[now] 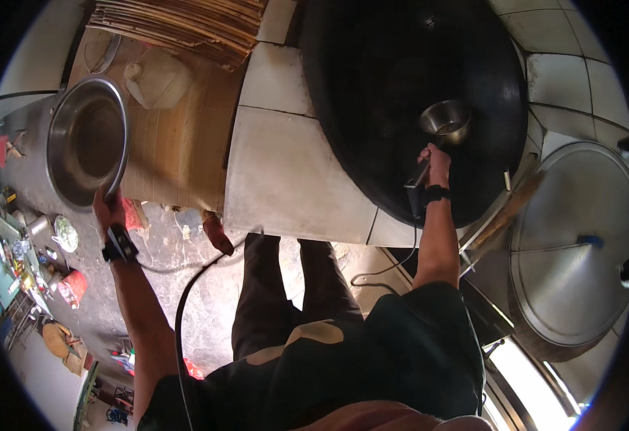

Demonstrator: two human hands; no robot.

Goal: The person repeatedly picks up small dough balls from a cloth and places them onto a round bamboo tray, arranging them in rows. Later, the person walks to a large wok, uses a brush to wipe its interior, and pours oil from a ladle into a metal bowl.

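Observation:
My left hand [108,211] grips the near rim of a wide stainless steel basin [89,141], held out at the left beside the wooden board surface. With my right hand [436,162] I hold the handle of a metal ladle [446,123] with a deep round bowl. The ladle is over the inside of a large black wok [390,108] set into the tiled stove top. A little dark content or shadow shows in the bottom of the ladle bowl. The basin looks empty, though its inside is dim.
A white tiled counter [293,178] borders the wok. On the wooden surface [155,161] stand a translucent plastic jug [159,78] and a bundle of thin sticks [179,27]. A large round metal lid [573,242] lies at the right. A black cable [185,301] hangs near my left arm.

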